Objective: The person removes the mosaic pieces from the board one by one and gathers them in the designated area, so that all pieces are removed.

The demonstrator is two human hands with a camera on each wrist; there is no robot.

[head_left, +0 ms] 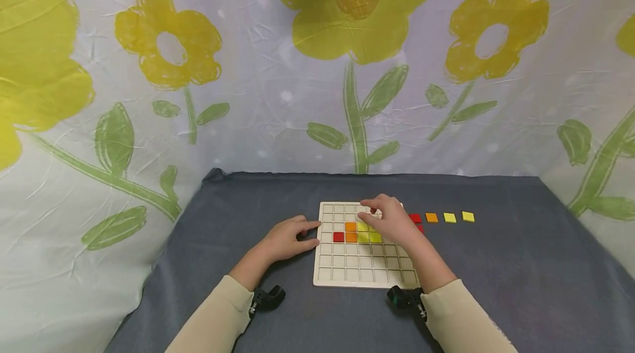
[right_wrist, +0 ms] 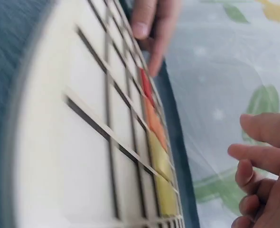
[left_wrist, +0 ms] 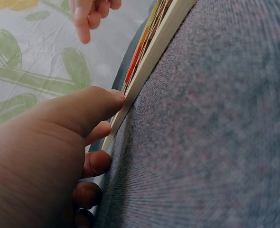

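A pale wooden grid board [head_left: 337, 262] lies flat on the dark cloth. In its cells sit a red tile [head_left: 338, 237], orange tiles [head_left: 351, 226] and several yellow tiles [head_left: 362, 237], partly covered by the right hand. My left hand [head_left: 288, 240] is at the board's left edge, its thumb [left_wrist: 99, 102] touching the rim in the left wrist view. Above the tiles hovers my right hand [head_left: 389, 220]. Its thumb and index finger are apart, and the right wrist view shows nothing held between the fingers [right_wrist: 256, 156].
Right of the board, loose tiles lie on the grey-blue cloth [head_left: 511, 265]: red tiles [head_left: 415, 218] partly behind the right arm, an orange tile [head_left: 431, 218] and two yellow tiles [head_left: 449, 218]. Behind the table hangs a flower-printed curtain [head_left: 258, 94].
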